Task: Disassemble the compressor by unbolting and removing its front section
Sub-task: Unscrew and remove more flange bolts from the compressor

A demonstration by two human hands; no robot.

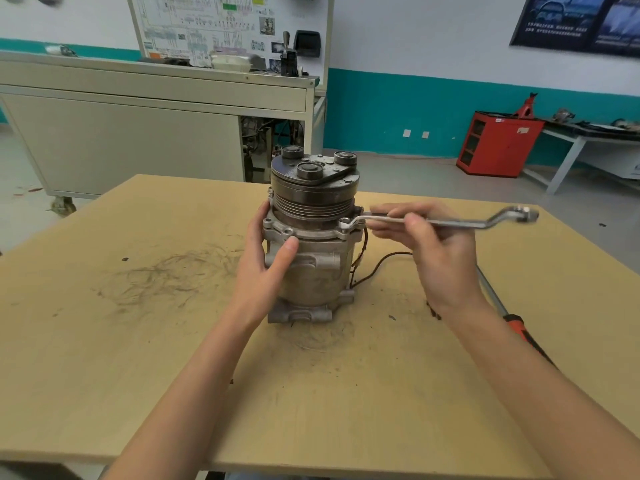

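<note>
Compressor (311, 258) is standing on end near the middle of the table (138, 341), pulley up, so the flange bolts of the front section (311, 199) are facing upward and outward within reach.

Left hand (266, 258) is gripping the housing, thumb across the front and fingers wrapping behind; likely bracing it against the turning force.

Right hand (436, 244) is pinching the shank of a ring spanner (450, 221), whose ring is sitting on the bolt (346, 223) at the flange's right ear. The handle is pointing right, leaving room to swing.

A wire (377, 268) is trailing from the body's right side. A screwdriver (516, 323) is lying at the right, partly under the forearm.

Containers: none is showing on the table. A red cabinet (498, 143) is standing by the far wall; its contents cannot be made out.
</note>
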